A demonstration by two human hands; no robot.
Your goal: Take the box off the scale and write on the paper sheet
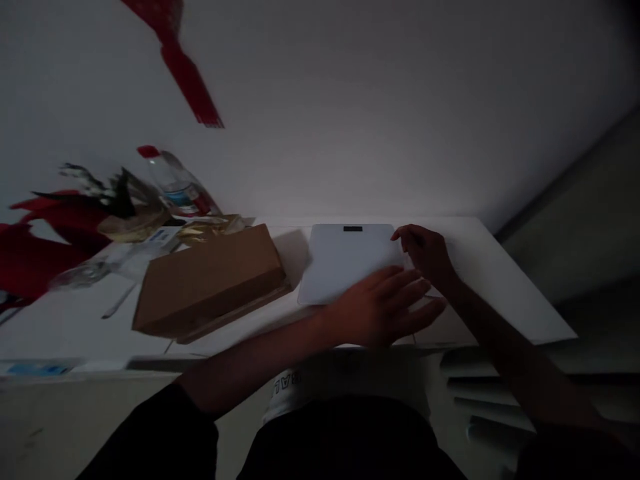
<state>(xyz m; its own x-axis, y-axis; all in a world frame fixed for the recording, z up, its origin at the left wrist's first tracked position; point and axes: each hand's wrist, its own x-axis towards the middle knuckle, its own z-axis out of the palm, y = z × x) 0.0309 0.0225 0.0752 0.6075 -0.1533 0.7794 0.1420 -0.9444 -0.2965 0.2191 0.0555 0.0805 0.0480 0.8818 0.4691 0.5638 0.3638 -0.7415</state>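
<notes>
A flat white scale (340,260) with rounded corners and a small dark display at its far edge lies on the white table (510,293). My left hand (385,307) reaches across its near right corner, slightly blurred, with the fingers stretched out and apart. At the far right corner of the scale is my right hand (425,250), its fingers bent and drawn together; whatever may be between them is hidden. Part of a pale, thin edge shows between the two hands, too dim to make out.
Left of the scale sits a brown cardboard box (210,280). Behind it are a clear bottle (175,187) with a red cap, flowers (95,190) and red wrapping (60,227). A red ribbon-like piece (190,80) hangs on the wall. Dark slats (490,400) lie below the table's right side.
</notes>
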